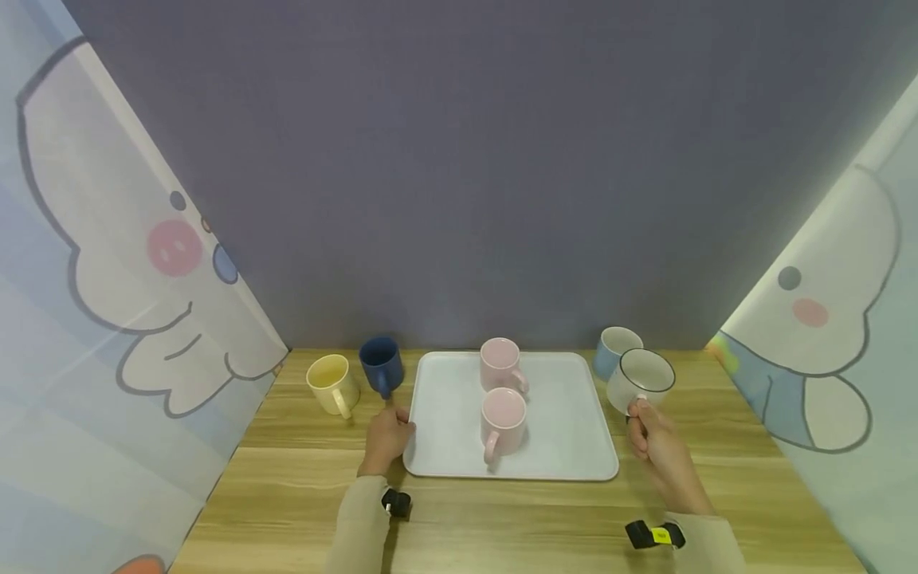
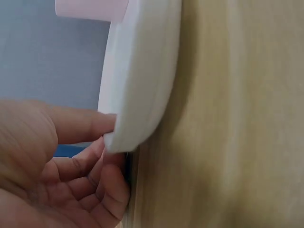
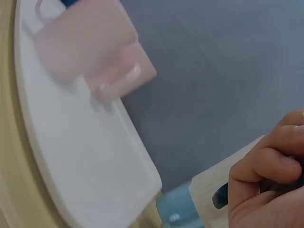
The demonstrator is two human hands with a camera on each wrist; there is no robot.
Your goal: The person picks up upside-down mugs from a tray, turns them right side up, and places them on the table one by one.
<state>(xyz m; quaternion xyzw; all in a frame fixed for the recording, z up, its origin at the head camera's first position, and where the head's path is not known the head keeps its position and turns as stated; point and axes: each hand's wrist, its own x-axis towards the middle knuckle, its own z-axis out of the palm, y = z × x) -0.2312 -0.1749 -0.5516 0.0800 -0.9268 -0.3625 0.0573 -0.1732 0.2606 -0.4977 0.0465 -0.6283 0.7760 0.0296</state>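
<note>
Two pink mugs, a rear one (image 1: 498, 360) and a front one (image 1: 504, 418), stand on a white tray (image 1: 566, 414). At the tray's left edge my left hand (image 1: 387, 434) pinches the rim between thumb and fingers; the left wrist view shows the thumb on top and curled fingers below the tray (image 2: 142, 85). On the right, my right hand (image 1: 656, 442) grips the handle of a white mug with a dark rim (image 1: 638, 387). That mug overlaps a light blue mug (image 1: 610, 355) behind it. In the right wrist view my right hand (image 3: 270, 175) has its fingers curled round the handle.
Left of the tray are a dark blue mug (image 1: 382, 365) and a yellow mug (image 1: 333, 387), both upright. A grey wall (image 1: 459, 199) rises behind the wooden table (image 1: 502, 526), and cartoon-printed panels (image 1: 165, 319) flank both sides.
</note>
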